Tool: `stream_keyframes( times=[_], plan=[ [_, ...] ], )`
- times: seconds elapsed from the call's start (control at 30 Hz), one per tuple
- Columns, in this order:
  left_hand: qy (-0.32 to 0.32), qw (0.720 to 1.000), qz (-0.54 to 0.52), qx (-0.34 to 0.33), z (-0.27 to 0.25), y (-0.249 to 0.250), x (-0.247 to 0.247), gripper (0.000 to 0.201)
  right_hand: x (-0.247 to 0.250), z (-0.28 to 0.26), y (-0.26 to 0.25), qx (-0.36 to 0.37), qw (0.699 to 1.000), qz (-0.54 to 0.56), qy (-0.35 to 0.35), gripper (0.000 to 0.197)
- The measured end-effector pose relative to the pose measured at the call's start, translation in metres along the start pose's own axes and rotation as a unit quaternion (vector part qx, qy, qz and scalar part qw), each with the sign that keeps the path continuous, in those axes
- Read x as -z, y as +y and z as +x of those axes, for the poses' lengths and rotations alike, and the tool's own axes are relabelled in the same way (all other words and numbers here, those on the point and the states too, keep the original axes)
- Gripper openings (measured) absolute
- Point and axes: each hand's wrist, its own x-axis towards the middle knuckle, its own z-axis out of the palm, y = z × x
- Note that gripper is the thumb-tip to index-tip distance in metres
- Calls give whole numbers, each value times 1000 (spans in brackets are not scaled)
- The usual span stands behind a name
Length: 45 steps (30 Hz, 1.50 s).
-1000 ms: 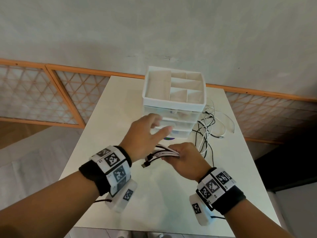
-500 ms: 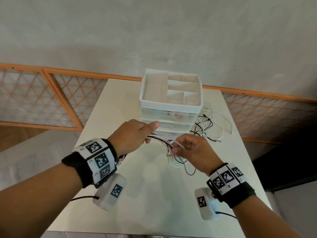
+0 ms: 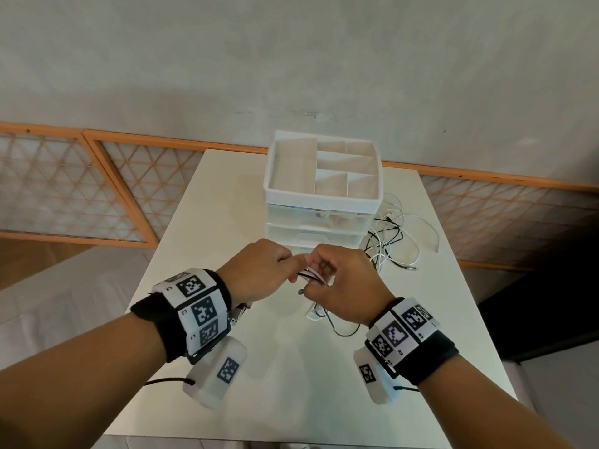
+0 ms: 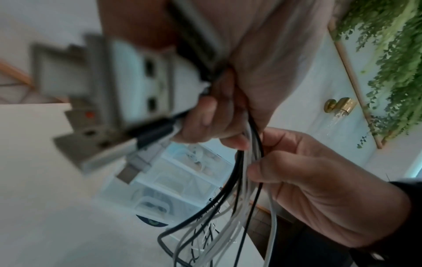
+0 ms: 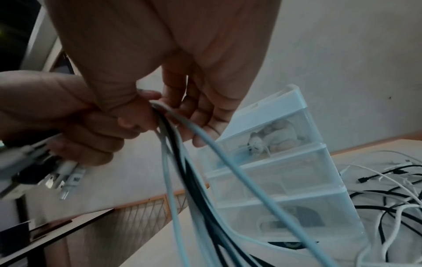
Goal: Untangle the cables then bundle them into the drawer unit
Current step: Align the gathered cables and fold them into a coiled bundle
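Note:
A bundle of black and white cables point(image 3: 311, 275) is held in front of the white drawer unit point(image 3: 321, 202), above the table. My left hand point(image 3: 259, 273) grips its plug end in a fist, and several USB plugs point(image 4: 95, 101) stick out of the fist. Close to its right, my right hand point(image 3: 342, 285) pinches the same strands point(image 4: 247, 162) between thumb and curled fingers. The rest of the bundle point(image 5: 182, 171) hangs down to the table. More loose cables point(image 3: 395, 241) lie tangled to the right of the drawer unit point(image 5: 274, 173).
The white table point(image 3: 207, 222) stands against a grey wall with orange-framed lattice panels point(image 3: 64, 196). The unit's top tray point(image 3: 291, 170) is open, with dividers. Its clear drawers are shut and the top one holds a coiled white cable point(image 5: 262, 142).
My left hand, open a second ago, has closed on the bundle's plug end. The right hand slid along the strands up to the left hand, and both now hold the bundle.

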Motion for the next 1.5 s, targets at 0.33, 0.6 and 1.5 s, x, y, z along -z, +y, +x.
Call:
stream_keyframes(
  times=[0.33, 0.6, 1.5],
  plan=[
    [80, 968, -228, 67, -2, 4, 23, 47, -10, -21, 37, -94, 991, -10, -94, 11],
    [18, 999, -23, 32, -4, 2, 13, 56, 26, 7, 6, -100, 980, 150, 80, 5],
    [130, 972, -171, -94, -3, 11, 30, 51, 46, 14, -5, -77, 995, 53, 28, 33]
  ],
)
